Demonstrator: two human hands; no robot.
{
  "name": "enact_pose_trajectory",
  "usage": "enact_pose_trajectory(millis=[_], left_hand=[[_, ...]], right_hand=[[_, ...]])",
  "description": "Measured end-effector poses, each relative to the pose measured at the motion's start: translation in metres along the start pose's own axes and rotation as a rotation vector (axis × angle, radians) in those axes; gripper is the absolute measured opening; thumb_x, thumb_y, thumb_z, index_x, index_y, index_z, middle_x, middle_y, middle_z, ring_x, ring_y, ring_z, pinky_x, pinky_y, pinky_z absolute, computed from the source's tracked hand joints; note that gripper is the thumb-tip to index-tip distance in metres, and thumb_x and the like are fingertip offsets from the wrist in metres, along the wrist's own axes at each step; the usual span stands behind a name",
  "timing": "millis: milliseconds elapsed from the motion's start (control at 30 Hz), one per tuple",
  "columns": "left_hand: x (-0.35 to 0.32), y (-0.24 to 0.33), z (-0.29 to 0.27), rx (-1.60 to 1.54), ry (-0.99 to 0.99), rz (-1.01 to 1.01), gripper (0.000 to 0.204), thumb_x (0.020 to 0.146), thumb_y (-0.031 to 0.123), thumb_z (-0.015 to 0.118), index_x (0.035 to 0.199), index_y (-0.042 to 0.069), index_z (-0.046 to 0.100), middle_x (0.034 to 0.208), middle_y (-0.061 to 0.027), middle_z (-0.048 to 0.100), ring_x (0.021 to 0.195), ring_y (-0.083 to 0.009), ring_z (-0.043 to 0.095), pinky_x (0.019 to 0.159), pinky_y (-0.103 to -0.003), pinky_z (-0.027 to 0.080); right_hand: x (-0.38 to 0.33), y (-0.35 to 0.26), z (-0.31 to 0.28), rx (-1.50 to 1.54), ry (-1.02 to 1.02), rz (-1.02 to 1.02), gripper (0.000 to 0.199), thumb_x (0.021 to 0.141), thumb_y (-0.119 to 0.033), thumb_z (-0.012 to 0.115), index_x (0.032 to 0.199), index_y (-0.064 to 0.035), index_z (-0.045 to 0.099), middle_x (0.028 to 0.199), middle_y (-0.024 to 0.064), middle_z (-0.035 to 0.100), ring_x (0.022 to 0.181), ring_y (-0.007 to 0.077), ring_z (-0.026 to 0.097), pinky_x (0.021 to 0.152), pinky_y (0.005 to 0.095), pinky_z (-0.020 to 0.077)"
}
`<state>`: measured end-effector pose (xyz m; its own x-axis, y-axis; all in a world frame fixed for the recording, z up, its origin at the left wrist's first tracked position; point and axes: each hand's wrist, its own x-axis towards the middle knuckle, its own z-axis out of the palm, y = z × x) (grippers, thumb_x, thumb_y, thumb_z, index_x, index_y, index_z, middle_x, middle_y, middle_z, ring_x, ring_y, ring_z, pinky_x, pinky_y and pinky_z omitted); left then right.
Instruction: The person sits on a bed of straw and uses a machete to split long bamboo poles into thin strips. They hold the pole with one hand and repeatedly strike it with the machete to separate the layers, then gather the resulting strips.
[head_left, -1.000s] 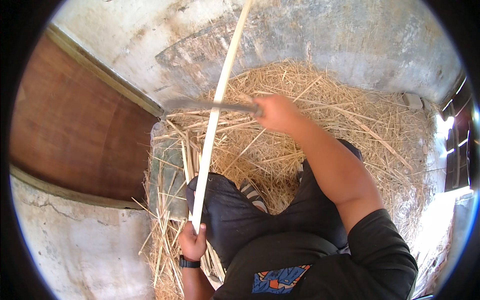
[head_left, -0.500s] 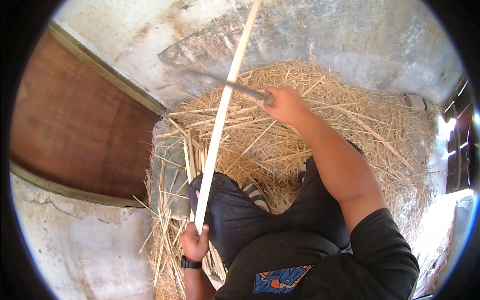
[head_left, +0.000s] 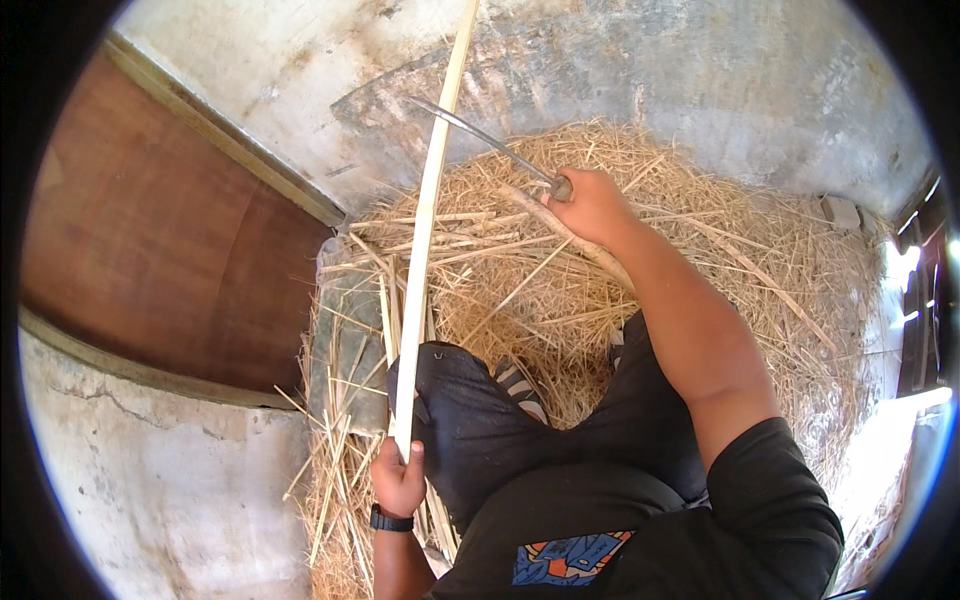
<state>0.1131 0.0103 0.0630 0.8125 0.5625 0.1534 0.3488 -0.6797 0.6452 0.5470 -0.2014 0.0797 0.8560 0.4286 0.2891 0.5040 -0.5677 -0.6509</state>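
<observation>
A long pale strip of split bamboo (head_left: pixel 424 215) rises from my left hand (head_left: pixel 398 480), which is wrapped round its lower end beside my left thigh. The strip slants slightly right and runs out past the top of the view. My right hand (head_left: pixel 593 207) grips the handle of a long, thin, slightly curved knife (head_left: pixel 505 150). The blade points up and left and crosses the strip in its upper part. Whether the edge is cutting into the strip cannot be made out.
Shavings and straw-like scraps (head_left: pixel 700 190) cover the floor around my feet. More thin strips (head_left: pixel 390 310) lie beside my left knee, and a thicker stick (head_left: pixel 560 228) lies below my right hand. A brown wooden panel (head_left: pixel 160 240) and a stained wall (head_left: pixel 720 90) enclose the spot.
The knife has moved up along the strip, and my right hand has shifted a little to the right. The strip's top has swung left; my left hand still holds it.
</observation>
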Motion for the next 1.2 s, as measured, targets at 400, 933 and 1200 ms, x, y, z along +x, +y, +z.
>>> enact_pose_trajectory(millis=[400,933,1200], left_hand=[[0.004,-0.005,0.001,0.072,0.009,0.027,0.040,0.096,0.038,0.069,0.086,0.001,0.059,0.063,-0.0141,0.059,0.055,-0.0245,0.058,0.054,-0.037,0.045],[0.000,0.002,-0.006,0.150,-0.022,0.062,0.032,0.096,0.029,0.070,0.088,0.001,0.059,0.063,-0.0101,0.059,0.056,-0.0183,0.056,0.055,-0.035,0.045],[-0.009,-0.010,-0.013,0.222,0.100,0.139,0.027,0.091,0.024,0.075,0.087,0.002,0.059,0.064,-0.0179,0.060,0.056,-0.0375,0.062,0.052,-0.041,0.047]], right_hand=[[-0.029,-0.047,0.013,-0.199,-0.232,-0.619,0.014,0.082,-0.020,0.071,0.092,-0.0100,0.068,0.071,0.0082,0.067,0.067,0.0230,0.069,0.062,0.0415,0.0552],[-0.027,-0.053,-0.001,-0.275,-0.178,-0.758,0.014,0.079,-0.017,0.075,0.088,-0.0110,0.067,0.070,0.0029,0.066,0.063,0.0205,0.064,0.060,0.0401,0.0519],[-0.012,-0.025,-0.050,0.083,-0.007,-0.006,0.017,0.082,-0.023,0.073,0.091,-0.0110,0.067,0.071,0.0068,0.067,0.068,0.0248,0.069,0.062,0.0417,0.0548]])
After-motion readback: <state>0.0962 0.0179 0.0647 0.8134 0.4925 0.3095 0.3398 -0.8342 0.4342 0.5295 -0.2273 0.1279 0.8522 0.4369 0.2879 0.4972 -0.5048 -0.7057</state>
